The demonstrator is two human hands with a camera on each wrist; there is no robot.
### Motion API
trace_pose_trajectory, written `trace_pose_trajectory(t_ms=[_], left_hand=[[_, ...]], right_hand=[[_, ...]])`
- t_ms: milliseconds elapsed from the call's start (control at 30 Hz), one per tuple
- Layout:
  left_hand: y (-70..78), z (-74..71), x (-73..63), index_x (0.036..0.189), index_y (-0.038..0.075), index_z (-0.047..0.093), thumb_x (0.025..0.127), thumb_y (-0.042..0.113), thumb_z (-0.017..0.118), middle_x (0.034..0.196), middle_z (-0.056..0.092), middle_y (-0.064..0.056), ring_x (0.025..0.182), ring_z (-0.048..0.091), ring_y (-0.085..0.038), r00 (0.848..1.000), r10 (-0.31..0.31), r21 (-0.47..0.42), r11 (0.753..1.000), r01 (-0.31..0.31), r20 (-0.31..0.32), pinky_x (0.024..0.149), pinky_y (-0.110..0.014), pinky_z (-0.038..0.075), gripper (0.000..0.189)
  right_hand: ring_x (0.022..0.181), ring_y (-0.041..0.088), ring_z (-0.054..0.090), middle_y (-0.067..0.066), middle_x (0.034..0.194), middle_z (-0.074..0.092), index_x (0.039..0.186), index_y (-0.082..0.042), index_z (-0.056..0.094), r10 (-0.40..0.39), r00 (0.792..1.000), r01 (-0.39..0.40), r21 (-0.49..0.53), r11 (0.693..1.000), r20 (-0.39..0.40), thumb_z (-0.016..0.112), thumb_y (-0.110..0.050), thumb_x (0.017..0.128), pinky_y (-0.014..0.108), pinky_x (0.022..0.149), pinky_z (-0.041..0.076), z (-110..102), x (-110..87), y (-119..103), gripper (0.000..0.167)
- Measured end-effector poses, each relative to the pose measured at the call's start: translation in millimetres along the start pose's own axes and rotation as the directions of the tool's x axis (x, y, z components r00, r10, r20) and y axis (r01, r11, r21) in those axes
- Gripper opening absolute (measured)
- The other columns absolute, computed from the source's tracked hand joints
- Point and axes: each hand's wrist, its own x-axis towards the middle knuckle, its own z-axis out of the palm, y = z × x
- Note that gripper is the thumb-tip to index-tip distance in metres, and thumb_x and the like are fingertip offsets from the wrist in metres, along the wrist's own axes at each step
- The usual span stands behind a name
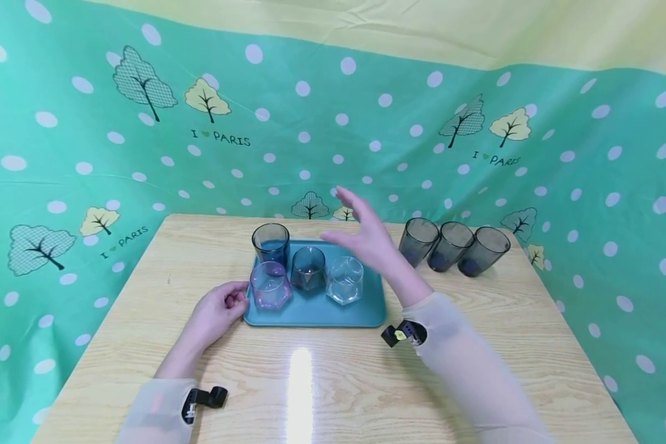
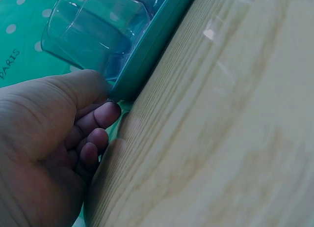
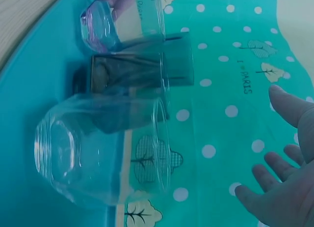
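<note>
head: above table [image 1: 361, 388], facing forward-down | left wrist, right wrist: close-in, tilted | all share tray [image 1: 316, 314]

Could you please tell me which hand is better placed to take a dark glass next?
Probably the right hand, empty and nearer the row of three dark glasses; the left hand holds the tray.

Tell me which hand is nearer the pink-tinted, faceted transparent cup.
Left. The left hand sits just left of that cup; the right hand is raised farther off to its right.
</note>
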Motion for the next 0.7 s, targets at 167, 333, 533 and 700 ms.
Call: trace_pose_trajectory(t_ms=[167,333,533,700], left_hand=[[0.2,0.1,-0.3,0.141,-0.003,0.07,0.103,0.007,0.072,0.101,0.068,-0.004,0.089,0.06,-0.018,1.0,-0.001,0.008,1.0,0.001,-0.002,0.078,-0.03,0.049,0.04],[-0.3,0.3,-0.8,0.141,-0.004,0.07,0.103,0.008,0.072,0.101,0.068,-0.003,0.089,0.06,-0.018,1.0,-0.003,0.009,1.0,0.003,-0.002,0.078,-0.029,0.049,0.04],[0.7,0.1,-1.5,0.141,-0.004,0.07,0.102,0.007,0.072,0.1,0.068,-0.003,0.089,0.06,-0.018,1.0,-0.005,0.015,1.0,0.005,-0.005,0.078,-0.03,0.049,0.04],[1.6,0.1,-1.1,0.141,-0.004,0.07,0.102,0.007,0.073,0.1,0.069,-0.003,0.089,0.06,-0.018,1.0,-0.006,0.014,1.0,0.006,-0.005,0.079,-0.029,0.049,0.04]], right_hand=[[0.158,0.017,0.037,-0.001,0.172,0.042,0.173,-0.021,0.037,0.011,0.999,-0.012,0.029,1.0,0.046,0.092,-0.028,0.093,0.045,0.131,0.027,13.5,3.5,0.6,0.097],[0.159,0.018,0.038,0.002,0.173,0.042,0.173,-0.017,0.037,0.013,0.997,-0.017,0.04,0.999,0.081,0.091,-0.027,0.094,0.048,0.131,0.027,28.1,8.6,0.7,0.096],[0.158,0.018,0.038,0.001,0.172,0.043,0.173,-0.015,0.036,0.036,0.993,-0.044,0.066,0.997,0.113,0.09,-0.022,0.095,0.047,0.13,0.027,44.3,14.7,2.6,0.095],[0.157,0.02,0.039,0.005,0.172,0.044,0.173,-0.015,0.036,0.043,0.988,-0.049,0.037,0.998,0.147,0.091,-0.023,0.095,0.046,0.13,0.029,56.2,20.0,3.6,0.096]])
